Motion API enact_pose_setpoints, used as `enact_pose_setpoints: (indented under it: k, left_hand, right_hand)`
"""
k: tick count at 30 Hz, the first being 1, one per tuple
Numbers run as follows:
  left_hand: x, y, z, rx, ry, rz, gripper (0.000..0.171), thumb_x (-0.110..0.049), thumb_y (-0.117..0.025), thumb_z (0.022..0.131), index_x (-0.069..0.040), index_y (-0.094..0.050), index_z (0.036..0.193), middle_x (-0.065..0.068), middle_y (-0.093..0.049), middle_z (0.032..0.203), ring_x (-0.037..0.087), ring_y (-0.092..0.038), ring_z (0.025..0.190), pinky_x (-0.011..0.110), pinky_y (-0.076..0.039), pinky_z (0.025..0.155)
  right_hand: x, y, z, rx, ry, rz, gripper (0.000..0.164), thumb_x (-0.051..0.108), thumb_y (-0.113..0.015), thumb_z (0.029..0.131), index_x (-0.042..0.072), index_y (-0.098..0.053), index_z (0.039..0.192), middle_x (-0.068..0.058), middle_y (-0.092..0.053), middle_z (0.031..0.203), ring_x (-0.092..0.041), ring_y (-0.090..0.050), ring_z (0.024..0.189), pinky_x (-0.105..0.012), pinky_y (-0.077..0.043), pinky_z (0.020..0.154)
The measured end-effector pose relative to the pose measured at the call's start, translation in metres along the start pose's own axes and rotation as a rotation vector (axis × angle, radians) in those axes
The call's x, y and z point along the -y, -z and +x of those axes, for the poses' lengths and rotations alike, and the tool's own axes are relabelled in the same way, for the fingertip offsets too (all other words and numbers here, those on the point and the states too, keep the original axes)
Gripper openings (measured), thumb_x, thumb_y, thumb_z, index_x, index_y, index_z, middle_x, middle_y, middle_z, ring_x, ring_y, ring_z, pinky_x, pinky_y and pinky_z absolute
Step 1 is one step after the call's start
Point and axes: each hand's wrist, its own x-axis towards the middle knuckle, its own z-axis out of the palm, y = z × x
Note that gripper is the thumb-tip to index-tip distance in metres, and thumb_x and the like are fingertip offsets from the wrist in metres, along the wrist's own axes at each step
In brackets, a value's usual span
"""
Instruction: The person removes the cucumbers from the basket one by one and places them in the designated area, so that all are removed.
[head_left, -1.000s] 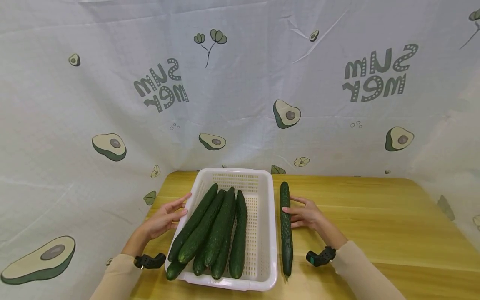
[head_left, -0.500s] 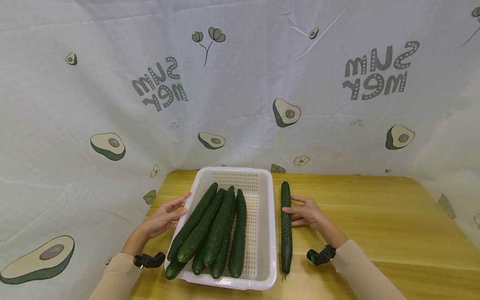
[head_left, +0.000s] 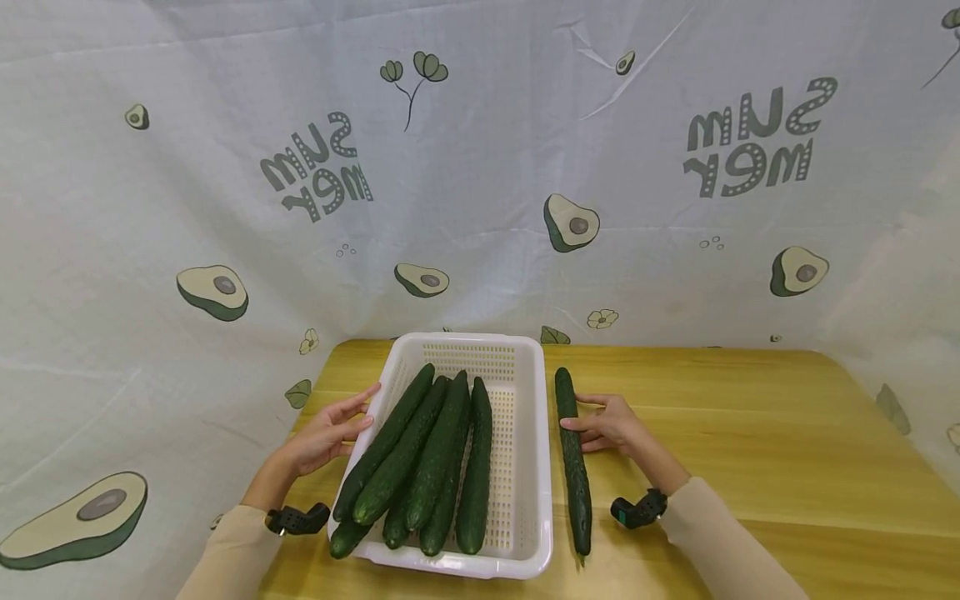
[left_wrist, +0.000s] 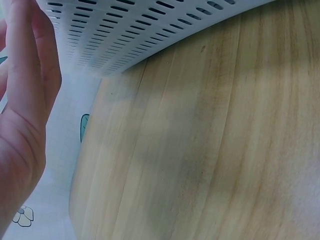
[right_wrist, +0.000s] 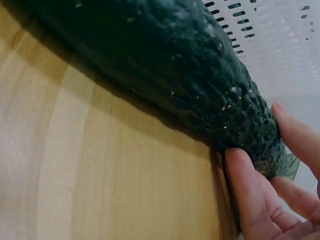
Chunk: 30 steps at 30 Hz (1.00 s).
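A long dark-green cucumber (head_left: 576, 487) lies on the wooden table just right of a white perforated plastic basket (head_left: 480, 567). My right hand (head_left: 611, 423) pinches it between thumb and fingers, nearer its far end. Close up in the right wrist view, fingertips (right_wrist: 237, 157) press against the bumpy skin of the cucumber (right_wrist: 175, 75). Several cucumbers (head_left: 442, 450) are piled lengthwise in the left part of the basket. At the basket's left side, my left hand (head_left: 322, 437) rests with extended fingers and thumb along the rim; its fingers (left_wrist: 22, 55) look straight in the left wrist view.
Yellowish wooden tabletop (head_left: 750, 450) extends to the right of my right hand. Behind and left of the table hangs a pale cloth (head_left: 480, 167) printed with avocados and lettering. Black wrist cameras (head_left: 641, 508) sit on both wrists.
The held cucumber has turned slightly: its near end has swung right and its far end a little left, as the right hand moved slightly left. The left hand stays at the basket.
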Motion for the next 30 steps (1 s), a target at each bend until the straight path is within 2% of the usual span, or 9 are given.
enact_pose_setpoints:
  k: [3, 8, 13, 16, 30]
  left_hand:
    - [-0.001, -0.001, 0.0, -0.001, 0.002, 0.006, 0.062, -0.008, -0.047, 0.107, -0.019, -0.02, 0.161, 0.014, -0.032, 0.148, 0.016, -0.062, 0.105, 0.035, -0.06, 0.079]
    - [0.0, 0.0, -0.001, 0.001, 0.005, 0.003, 0.061, -0.006, -0.045, 0.107, -0.018, -0.019, 0.161, 0.01, -0.04, 0.139, 0.016, -0.062, 0.103, 0.035, -0.06, 0.079]
    - [0.0, 0.0, -0.002, 0.0, 0.0, 0.002, 0.061, -0.007, -0.045, 0.107, -0.018, -0.019, 0.161, 0.008, -0.042, 0.138, 0.015, -0.062, 0.102, 0.034, -0.06, 0.078]
    - [0.002, 0.001, -0.002, 0.011, -0.014, 0.001, 0.061, -0.006, -0.045, 0.107, -0.017, -0.019, 0.161, 0.008, -0.042, 0.138, 0.015, -0.062, 0.101, 0.034, -0.06, 0.078]
    - [0.001, 0.0, -0.002, 0.028, -0.031, -0.011, 0.06, -0.007, -0.045, 0.107, -0.017, -0.02, 0.161, 0.009, -0.043, 0.137, 0.015, -0.063, 0.101, 0.032, -0.06, 0.077]
  right_hand:
    - [-0.001, 0.0, 0.0, -0.006, 0.001, 0.004, 0.082, 0.009, -0.079, 0.086, -0.007, -0.033, 0.151, -0.015, -0.069, 0.093, -0.027, -0.071, 0.072, -0.043, -0.061, 0.064]
    - [-0.003, 0.001, -0.001, -0.01, -0.009, 0.018, 0.08, 0.009, -0.078, 0.087, -0.008, -0.033, 0.151, -0.016, -0.069, 0.093, -0.027, -0.071, 0.073, -0.043, -0.061, 0.065]
    - [-0.002, 0.001, -0.005, -0.02, -0.023, 0.026, 0.077, 0.01, -0.078, 0.088, -0.009, -0.035, 0.149, -0.026, -0.063, 0.111, -0.027, -0.07, 0.08, -0.043, -0.061, 0.069]
    - [-0.002, 0.001, -0.007, -0.023, -0.034, 0.035, 0.076, 0.01, -0.078, 0.088, -0.01, -0.037, 0.148, -0.028, -0.06, 0.114, -0.027, -0.069, 0.08, -0.044, -0.061, 0.071]
    - [0.002, -0.001, -0.01, -0.035, -0.044, 0.071, 0.069, 0.005, -0.078, 0.086, -0.014, -0.042, 0.142, -0.015, -0.067, 0.096, -0.023, -0.069, 0.073, -0.04, -0.061, 0.071]
